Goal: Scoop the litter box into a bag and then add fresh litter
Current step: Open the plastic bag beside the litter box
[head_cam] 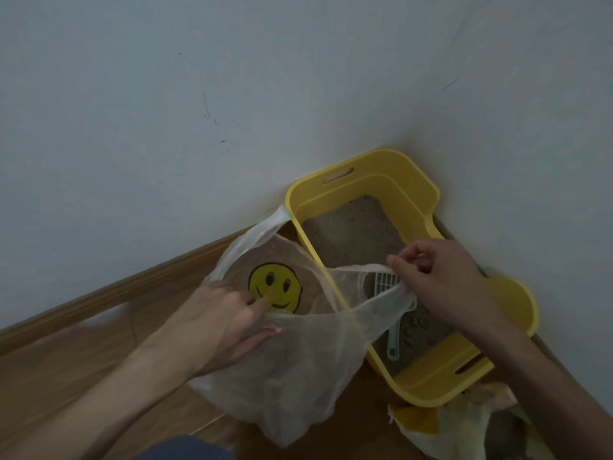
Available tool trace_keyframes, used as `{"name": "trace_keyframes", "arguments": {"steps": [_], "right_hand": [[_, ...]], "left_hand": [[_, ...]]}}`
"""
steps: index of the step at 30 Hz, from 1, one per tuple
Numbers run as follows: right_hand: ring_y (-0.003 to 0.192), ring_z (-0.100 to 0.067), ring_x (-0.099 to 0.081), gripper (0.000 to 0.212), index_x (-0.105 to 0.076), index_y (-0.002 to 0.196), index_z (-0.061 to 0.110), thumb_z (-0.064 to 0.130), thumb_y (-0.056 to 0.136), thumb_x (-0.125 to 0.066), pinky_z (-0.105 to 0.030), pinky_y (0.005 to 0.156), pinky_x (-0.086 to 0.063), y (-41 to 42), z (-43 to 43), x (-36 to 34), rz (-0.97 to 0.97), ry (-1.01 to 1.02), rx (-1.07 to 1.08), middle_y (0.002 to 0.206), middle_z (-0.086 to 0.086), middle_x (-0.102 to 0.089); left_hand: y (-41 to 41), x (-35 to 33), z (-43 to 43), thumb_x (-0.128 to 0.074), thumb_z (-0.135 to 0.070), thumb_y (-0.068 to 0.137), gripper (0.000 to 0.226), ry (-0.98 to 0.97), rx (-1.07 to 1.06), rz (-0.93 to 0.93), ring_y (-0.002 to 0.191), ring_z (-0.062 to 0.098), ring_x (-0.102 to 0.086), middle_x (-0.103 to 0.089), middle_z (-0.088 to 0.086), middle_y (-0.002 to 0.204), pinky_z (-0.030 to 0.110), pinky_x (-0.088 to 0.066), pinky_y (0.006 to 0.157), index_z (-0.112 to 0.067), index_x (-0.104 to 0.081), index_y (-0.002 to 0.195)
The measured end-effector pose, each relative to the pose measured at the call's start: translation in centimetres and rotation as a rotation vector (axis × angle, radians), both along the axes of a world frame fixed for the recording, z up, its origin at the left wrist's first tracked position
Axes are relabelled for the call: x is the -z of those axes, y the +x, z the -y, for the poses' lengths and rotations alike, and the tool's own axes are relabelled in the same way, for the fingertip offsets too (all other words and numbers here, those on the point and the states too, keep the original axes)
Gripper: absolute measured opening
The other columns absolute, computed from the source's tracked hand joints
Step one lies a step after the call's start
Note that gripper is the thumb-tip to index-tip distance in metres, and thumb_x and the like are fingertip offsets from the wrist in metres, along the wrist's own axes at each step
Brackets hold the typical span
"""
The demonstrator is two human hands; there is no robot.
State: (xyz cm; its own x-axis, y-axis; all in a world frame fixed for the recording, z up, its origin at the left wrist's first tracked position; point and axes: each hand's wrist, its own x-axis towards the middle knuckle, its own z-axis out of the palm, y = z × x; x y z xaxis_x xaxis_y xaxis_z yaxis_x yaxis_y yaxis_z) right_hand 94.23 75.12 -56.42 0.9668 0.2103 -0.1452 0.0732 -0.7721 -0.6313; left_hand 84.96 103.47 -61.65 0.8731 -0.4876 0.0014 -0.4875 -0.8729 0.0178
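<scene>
Fingers [403, 262] of right hand [441, 287] curled, pinching one handle of the thin bag [298, 376], raised over the box's near-left rim; left hand [225, 320] reaches into the mouth, fingers [255, 302] and thumb nipping the near edge, pulling the opposite way, likely to spread it for scooping; yellow litter box [414, 390] sits in the floor corner against the wall; scoop [394, 340] lies on the litter, untouched.
</scene>
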Motion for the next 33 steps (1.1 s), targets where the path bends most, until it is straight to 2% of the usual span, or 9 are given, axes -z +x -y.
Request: {"name": "trace_keyframes", "arguments": {"steps": [3,6,8,12,17,21,26,31,33], "right_hand": [[0.056,-0.008,-0.062,0.019,-0.062,0.073,0.027,0.036,0.089,-0.063,-0.029,0.052,-0.053,-0.6,0.4,-1.2,-0.004,-0.058,-0.024,0.061,0.004,-0.065],[0.06,-0.007,-0.058,0.018,-0.059,0.074,0.03,0.036,0.089,-0.064,-0.027,0.05,-0.048,-0.5,0.6,-2.3,-0.062,-0.209,-0.132,0.068,0.007,-0.062],[0.062,-0.005,-0.052,0.018,-0.058,0.074,0.03,0.037,0.089,-0.065,-0.022,0.051,-0.037,-0.3,0.6,-3.1,-0.106,-0.321,-0.215,0.071,0.008,-0.057],[0.08,-0.009,-0.054,0.016,-0.057,0.087,0.029,0.043,0.087,-0.065,-0.029,0.066,-0.05,0.1,-0.2,-4.7,-0.126,-0.56,-0.345,0.089,0.008,-0.058],[0.114,-0.015,-0.042,0.026,-0.058,0.114,0.023,0.014,0.089,-0.06,-0.033,0.093,-0.045,0.1,-4.4,-5.5,0.176,-0.468,-0.637,0.114,0.006,-0.055],[0.096,-0.019,-0.055,0.034,-0.063,0.103,0.018,-0.006,0.079,-0.06,-0.039,0.077,-0.053,-1.1,-8.5,-4.6,0.151,-0.461,-0.941,0.099,0.0,-0.06],[0.081,-0.024,-0.062,0.023,-0.063,0.1,0.018,0.007,0.08,-0.062,-0.036,0.064,-0.055,-1.7,-9.8,-2.2,-0.031,-0.556,-1.024,0.093,-0.005,-0.063],[0.12,-0.035,-0.045,0.039,-0.054,0.126,0.017,0.027,0.089,-0.063,-0.052,0.097,-0.045,-1.2,-8.6,-1.1,-0.25,-0.863,-0.859,0.127,-0.011,-0.051],[0.137,-0.045,-0.023,0.064,-0.033,0.146,0.017,0.033,0.092,-0.061,-0.063,0.107,-0.03,-1.3,-8.8,-1.2,-0.398,-0.984,-0.811,0.15,-0.016,-0.026]], "left_hand": [[-0.4,-1.4,0.0,-0.033,-0.051,0.094,0.041,0.01,0.027,0.03,0.046,0.016,-0.055,-0.058,-0.008,0.059,0.027,-0.044,0.046,-0.027,-0.062,0.078],[-0.4,-3.0,0.5,-0.067,-0.042,0.081,0.02,0.057,0.079,0.05,0.043,0.019,-0.056,-0.057,-0.006,0.056,0.025,-0.041,0.04,-0.026,-0.063,0.071],[-0.2,-3.7,0.9,-0.087,-0.038,0.06,0.028,0.081,0.099,0.037,0.042,0.02,-0.055,-0.056,-0.004,0.053,0.025,-0.039,0.037,-0.024,-0.063,0.066],[0.0,-4.8,1.4,-0.096,-0.028,0.046,0.04,0.078,0.149,0.052,0.047,0.021,-0.056,-0.057,-0.001,0.056,0.029,-0.043,0.04,-0.021,-0.063,0.067],[0.0,-6.2,2.4,-0.096,-0.022,0.038,0.04,0.094,0.192,0.065,0.05,0.022,-0.057,-0.059,0.003,0.057,0.029,-0.043,0.041,-0.016,-0.064,0.061],[-0.4,-6.6,2.8,-0.095,-0.021,0.045,0.037,0.094,0.202,0.05,0.051,0.022,-0.057,-0.059,0.004,0.058,0.03,-0.044,0.042,-0.015,-0.065,0.064],[-1.0,-7.8,2.4,-0.088,-0.021,0.054,0.027,0.034,0.238,0.033,0.049,0.02,-0.055,-0.058,0.002,0.056,0.026,-0.042,0.043,-0.015,-0.062,0.061],[-2.3,-8.6,0.9,-0.083,-0.035,0.064,0.02,-0.051,0.177,-0.114,0.046,0.015,-0.056,-0.057,-0.005,0.053,0.022,-0.039,0.04,-0.023,-0.067,0.066],[-2.7,-9.1,0.3,-0.049,-0.06,0.088,0.039,-0.086,0.086,-0.265,0.055,0.01,-0.06,-0.061,-0.011,0.062,0.021,-0.043,0.045,-0.03,-0.07,0.077]]}}
